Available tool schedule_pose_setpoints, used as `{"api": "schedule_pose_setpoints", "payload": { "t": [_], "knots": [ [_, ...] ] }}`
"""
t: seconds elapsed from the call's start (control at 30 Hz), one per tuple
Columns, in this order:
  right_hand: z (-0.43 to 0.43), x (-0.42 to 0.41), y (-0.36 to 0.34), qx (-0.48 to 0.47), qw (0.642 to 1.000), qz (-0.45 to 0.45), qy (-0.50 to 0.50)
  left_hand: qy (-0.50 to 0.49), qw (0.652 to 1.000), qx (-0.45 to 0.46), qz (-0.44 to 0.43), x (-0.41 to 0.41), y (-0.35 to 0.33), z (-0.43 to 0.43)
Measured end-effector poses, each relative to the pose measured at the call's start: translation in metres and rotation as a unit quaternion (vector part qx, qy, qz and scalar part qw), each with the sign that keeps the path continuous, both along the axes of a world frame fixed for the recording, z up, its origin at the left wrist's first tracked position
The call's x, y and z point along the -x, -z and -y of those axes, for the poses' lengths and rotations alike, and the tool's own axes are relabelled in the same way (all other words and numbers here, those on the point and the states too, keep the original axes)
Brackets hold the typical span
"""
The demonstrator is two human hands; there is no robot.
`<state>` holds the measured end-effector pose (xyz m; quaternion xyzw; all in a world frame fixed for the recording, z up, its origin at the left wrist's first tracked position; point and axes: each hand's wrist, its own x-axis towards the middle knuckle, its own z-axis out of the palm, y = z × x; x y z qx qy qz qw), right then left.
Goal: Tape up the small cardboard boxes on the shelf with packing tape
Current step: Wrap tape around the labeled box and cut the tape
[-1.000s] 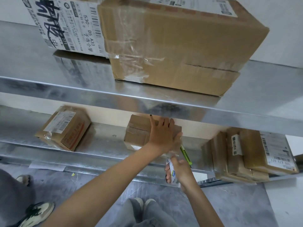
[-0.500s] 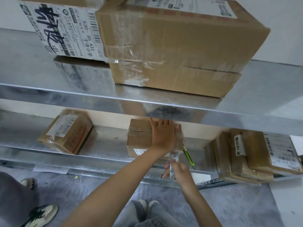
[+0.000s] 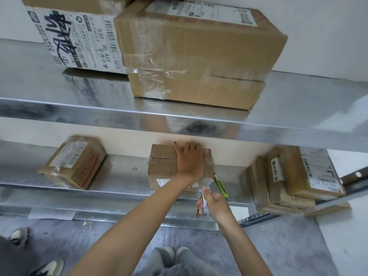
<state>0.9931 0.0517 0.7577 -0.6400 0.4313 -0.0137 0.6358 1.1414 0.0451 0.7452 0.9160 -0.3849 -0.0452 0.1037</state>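
head: box (image 3: pixel 162 166) under left grip (image 3: pixel 190 161)

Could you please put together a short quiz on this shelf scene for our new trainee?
1. True or false: the left hand lies flat on top of the middle small cardboard box.
2. What do the fingers of the right hand hold? A) scissors B) the roll of packing tape C) a marker
3. Fill in: the green utility knife lies on the lower shelf, just to the ____ of that box.

Key: 1 true; 2 B; 3 right.
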Motion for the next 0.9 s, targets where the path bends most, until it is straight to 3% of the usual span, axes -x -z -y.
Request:
{"api": "schedule_pose_setpoints", "payload": {
  "t": [0.2,0.3,0.4,0.47,0.57,0.67,0.8,0.9],
  "knots": [
    [-0.002,0.003,-0.007,-0.060,0.997,-0.021,0.040,-0.002,1.000,-0.002,0.006,-0.001,-0.002,0.001],
    [-0.006,0.006,-0.007,-0.044,0.998,-0.016,0.042,0.006,1.000,0.016,0.003,-0.002,-0.003,0.000],
    [-0.007,0.005,-0.012,-0.029,0.999,-0.020,0.033,0.018,0.985,0.161,-0.050,-0.008,-0.013,-0.005],
    [-0.004,0.004,-0.017,-0.034,0.999,-0.027,0.023,0.032,0.952,0.291,-0.088,-0.005,-0.027,-0.019],
    [0.000,0.006,-0.020,-0.034,0.999,-0.031,0.002,0.040,0.914,0.392,-0.096,0.025,-0.036,-0.061],
    [0.001,0.009,-0.021,-0.040,0.999,-0.021,-0.010,0.012,0.882,0.416,-0.223,0.065,-0.015,-0.107],
    [0.000,0.010,-0.021,-0.042,0.999,-0.009,-0.026,-0.044,0.843,0.311,-0.437,0.085,0.012,-0.114],
    [0.000,0.008,-0.017,-0.060,0.998,0.005,-0.012,-0.008,0.769,0.310,-0.559,0.086,0.013,-0.107]
  ]
}}
